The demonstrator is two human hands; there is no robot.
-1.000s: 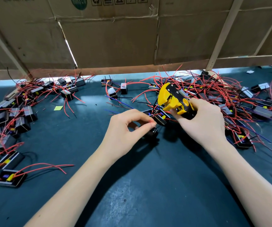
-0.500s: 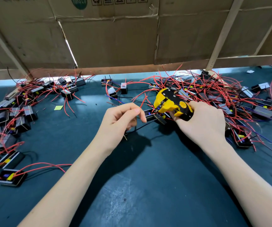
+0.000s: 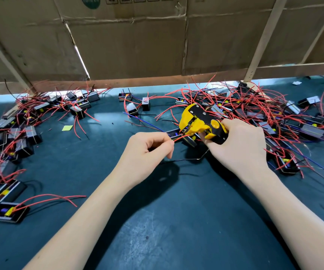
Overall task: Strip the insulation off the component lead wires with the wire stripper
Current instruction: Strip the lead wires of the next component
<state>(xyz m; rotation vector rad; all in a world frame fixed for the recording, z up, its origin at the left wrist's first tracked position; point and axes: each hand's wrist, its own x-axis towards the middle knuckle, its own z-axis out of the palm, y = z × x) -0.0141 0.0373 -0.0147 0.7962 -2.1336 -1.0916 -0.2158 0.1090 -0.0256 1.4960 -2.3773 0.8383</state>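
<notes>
My right hand (image 3: 237,147) grips the handles of a yellow and black wire stripper (image 3: 198,121), whose jaws point left and down. My left hand (image 3: 147,152) pinches a red lead wire (image 3: 179,137) between thumb and forefinger, and the wire's end runs into the stripper's jaws. The wire belongs to a small black component (image 3: 180,136) lying on the mat just under the tool, partly hidden by it. A thin black lead (image 3: 186,159) curves across the mat below my hands.
A dark green mat (image 3: 176,221) covers the bench. Heaps of black components with red leads lie at the left (image 3: 11,137) and right (image 3: 274,117). A cardboard wall (image 3: 137,45) closes the back. A small yellow-green slip (image 3: 67,128) lies on the mat.
My left hand let go of the black lead and now pinches a red one fed into the stripper's jaws. The stripper tilted down toward the component.
</notes>
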